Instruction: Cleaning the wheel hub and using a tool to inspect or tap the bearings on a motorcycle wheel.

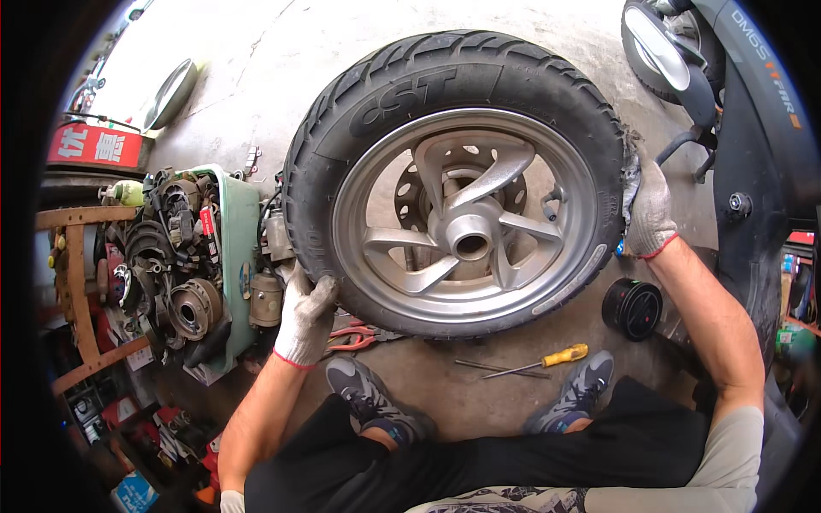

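Note:
A scooter wheel with a black tyre (453,68) and a silver spoked rim (470,239) fills the middle, tilted up toward me, with a brake disc seen behind the spokes. My left hand (305,312), in a white knit glove, grips the tyre at its lower left. My right hand (650,201), gloved and darkly smudged, grips the tyre's right edge; some crumpled grimy material shows at its fingers, too unclear to name. Below the wheel lie red-handled pliers (351,338), a yellow-handled screwdriver (564,354) and a thin metal bar (492,368). A black round tin (633,308) sits at the right.
A green crate (239,222) of greasy parts and a wooden rack (81,291) with tools stand at the left, a red box (94,145) behind them. A dark scooter (761,154) borders the right, another wheel (650,68) at the back. My feet rest on the concrete floor.

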`<move>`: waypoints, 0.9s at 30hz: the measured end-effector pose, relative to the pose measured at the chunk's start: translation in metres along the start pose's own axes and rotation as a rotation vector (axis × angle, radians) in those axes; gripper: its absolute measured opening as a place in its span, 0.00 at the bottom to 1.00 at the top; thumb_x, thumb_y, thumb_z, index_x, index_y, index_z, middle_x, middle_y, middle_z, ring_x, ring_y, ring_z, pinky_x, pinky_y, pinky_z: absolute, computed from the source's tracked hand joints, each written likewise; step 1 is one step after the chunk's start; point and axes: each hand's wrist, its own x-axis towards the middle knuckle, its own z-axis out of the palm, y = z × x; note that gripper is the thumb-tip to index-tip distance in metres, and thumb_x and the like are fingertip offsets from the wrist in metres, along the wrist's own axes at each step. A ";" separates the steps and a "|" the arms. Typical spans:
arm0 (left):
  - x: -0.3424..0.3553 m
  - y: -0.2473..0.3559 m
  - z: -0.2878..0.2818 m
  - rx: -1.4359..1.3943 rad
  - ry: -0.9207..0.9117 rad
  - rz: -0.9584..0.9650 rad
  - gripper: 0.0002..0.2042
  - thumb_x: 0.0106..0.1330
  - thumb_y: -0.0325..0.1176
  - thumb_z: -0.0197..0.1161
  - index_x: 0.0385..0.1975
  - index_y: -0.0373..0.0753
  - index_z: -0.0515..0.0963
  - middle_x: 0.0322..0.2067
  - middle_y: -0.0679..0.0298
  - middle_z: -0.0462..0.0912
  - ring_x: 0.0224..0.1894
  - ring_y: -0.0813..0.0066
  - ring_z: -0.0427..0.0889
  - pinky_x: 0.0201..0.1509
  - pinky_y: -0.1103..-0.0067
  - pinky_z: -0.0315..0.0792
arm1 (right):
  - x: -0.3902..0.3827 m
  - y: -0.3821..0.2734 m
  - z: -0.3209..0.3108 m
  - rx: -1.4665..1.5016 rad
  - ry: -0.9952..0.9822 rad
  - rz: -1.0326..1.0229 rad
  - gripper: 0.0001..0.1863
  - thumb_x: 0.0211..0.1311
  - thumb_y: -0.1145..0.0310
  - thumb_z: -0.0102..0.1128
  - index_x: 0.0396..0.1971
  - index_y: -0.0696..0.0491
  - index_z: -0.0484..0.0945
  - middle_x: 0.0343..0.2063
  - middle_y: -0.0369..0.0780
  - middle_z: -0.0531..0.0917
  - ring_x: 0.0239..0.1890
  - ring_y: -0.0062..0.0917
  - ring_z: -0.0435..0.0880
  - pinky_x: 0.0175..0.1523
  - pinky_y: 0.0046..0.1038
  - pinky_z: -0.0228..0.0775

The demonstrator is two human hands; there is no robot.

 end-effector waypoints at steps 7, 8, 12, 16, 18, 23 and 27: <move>0.026 0.022 0.015 0.029 -0.049 0.105 0.37 0.60 0.39 0.73 0.68 0.38 0.63 0.62 0.63 0.75 0.63 0.68 0.73 0.69 0.68 0.66 | -0.001 -0.017 -0.005 -0.035 -0.029 -0.217 0.24 0.79 0.60 0.39 0.63 0.59 0.72 0.58 0.45 0.81 0.57 0.35 0.83 0.63 0.37 0.75; 0.031 0.024 0.015 0.060 -0.052 0.127 0.38 0.60 0.39 0.74 0.68 0.38 0.63 0.62 0.63 0.74 0.63 0.68 0.74 0.69 0.69 0.66 | -0.008 -0.019 -0.005 -0.042 -0.082 -0.212 0.24 0.79 0.60 0.39 0.63 0.59 0.72 0.58 0.46 0.81 0.57 0.36 0.82 0.64 0.38 0.75; 0.045 0.039 0.026 0.124 -0.089 0.139 0.38 0.57 0.36 0.75 0.68 0.38 0.65 0.61 0.63 0.76 0.62 0.70 0.75 0.68 0.72 0.67 | -0.014 -0.024 -0.030 0.001 -0.185 -0.182 0.24 0.78 0.58 0.42 0.62 0.59 0.72 0.58 0.45 0.81 0.58 0.35 0.82 0.65 0.36 0.74; 0.054 0.034 0.020 0.214 -0.104 0.136 0.36 0.56 0.36 0.75 0.65 0.36 0.68 0.58 0.63 0.79 0.61 0.71 0.76 0.66 0.73 0.69 | -0.032 -0.020 -0.014 0.020 -0.217 -0.164 0.21 0.77 0.58 0.46 0.58 0.56 0.76 0.52 0.42 0.84 0.51 0.30 0.84 0.59 0.32 0.77; 0.058 0.035 0.022 0.244 -0.099 0.109 0.37 0.56 0.37 0.76 0.65 0.34 0.68 0.58 0.62 0.79 0.60 0.71 0.77 0.64 0.74 0.71 | -0.017 -0.021 -0.035 -0.070 -0.048 -0.170 0.20 0.76 0.59 0.50 0.57 0.56 0.77 0.47 0.39 0.85 0.46 0.24 0.84 0.54 0.28 0.78; 0.064 0.033 0.032 0.283 -0.085 0.173 0.34 0.56 0.27 0.71 0.65 0.34 0.68 0.59 0.58 0.78 0.60 0.67 0.76 0.69 0.71 0.67 | -0.011 -0.019 -0.007 -0.027 0.120 -0.226 0.15 0.77 0.60 0.50 0.49 0.52 0.80 0.35 0.31 0.83 0.34 0.15 0.81 0.34 0.20 0.75; 0.076 0.036 0.034 0.312 -0.094 0.127 0.31 0.62 0.30 0.68 0.65 0.32 0.67 0.59 0.58 0.78 0.60 0.68 0.77 0.69 0.72 0.66 | 0.032 -0.022 -0.039 -0.249 -0.091 -0.362 0.14 0.76 0.56 0.50 0.36 0.47 0.80 0.24 0.31 0.79 0.21 0.14 0.75 0.22 0.18 0.66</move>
